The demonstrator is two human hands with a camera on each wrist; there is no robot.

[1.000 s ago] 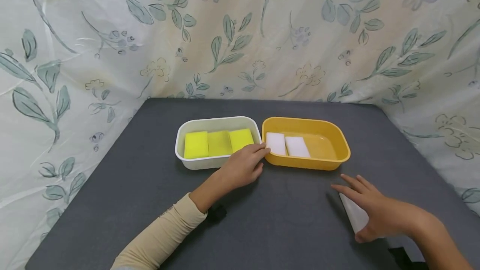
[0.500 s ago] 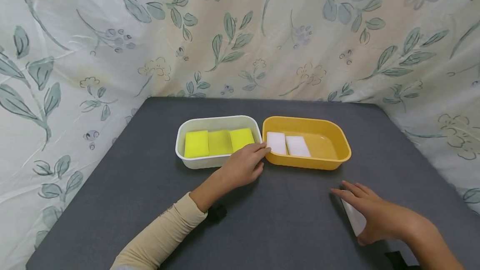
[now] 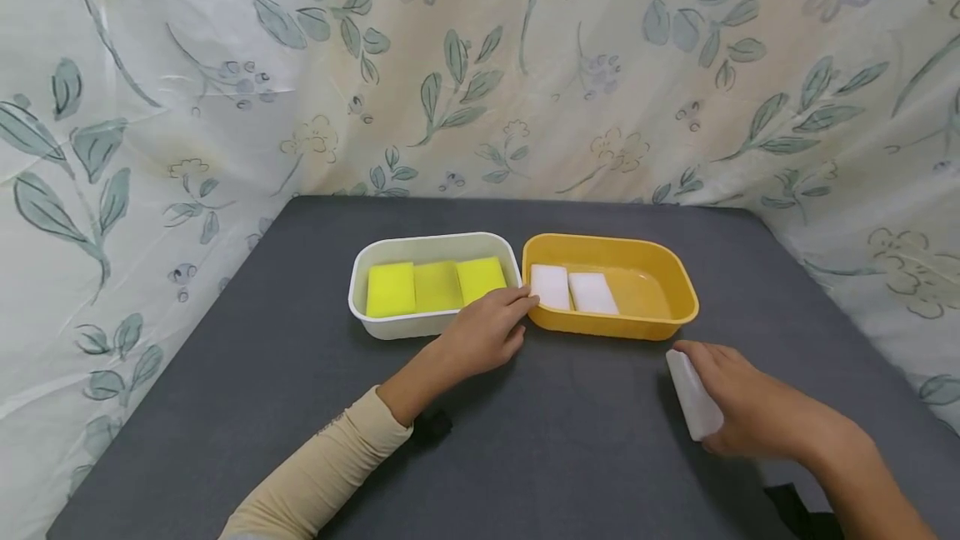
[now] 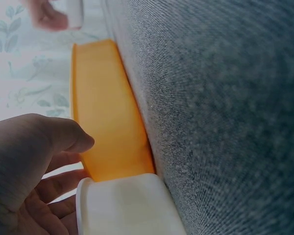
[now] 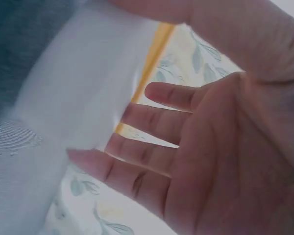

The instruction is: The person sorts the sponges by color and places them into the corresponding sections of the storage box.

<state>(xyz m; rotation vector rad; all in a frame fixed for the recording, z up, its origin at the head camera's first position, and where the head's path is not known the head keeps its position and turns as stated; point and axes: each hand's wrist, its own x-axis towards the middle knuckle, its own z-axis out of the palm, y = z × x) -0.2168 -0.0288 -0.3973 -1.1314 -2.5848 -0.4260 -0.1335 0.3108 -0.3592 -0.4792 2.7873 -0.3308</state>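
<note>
Where the two trays meet, my left hand (image 3: 483,332) holds their front rims. In the left wrist view its thumb (image 4: 81,139) lies over the outside of the yellow tray (image 4: 112,107), with the other fingers behind the rims. My right hand (image 3: 765,402) grips a white sponge block (image 3: 693,398) just in front of the yellow tray's right end. In the right wrist view the block (image 5: 83,78) sits between the thumb and the fingertips. Two similar white blocks (image 3: 592,293) lie in the yellow tray's left part. The white tray (image 3: 390,328) contains three yellow sponges (image 3: 392,288).
Both trays stand side by side on a dark grey cloth-covered table (image 3: 562,457). A floral curtain (image 3: 480,65) hangs behind and along the sides. Dark straps (image 3: 432,427) show at the wrists.
My right hand has closed its fingers round the white sponge block, lifted it and moved slightly toward the yellow tray. My left hand has kept its place at the rims.
</note>
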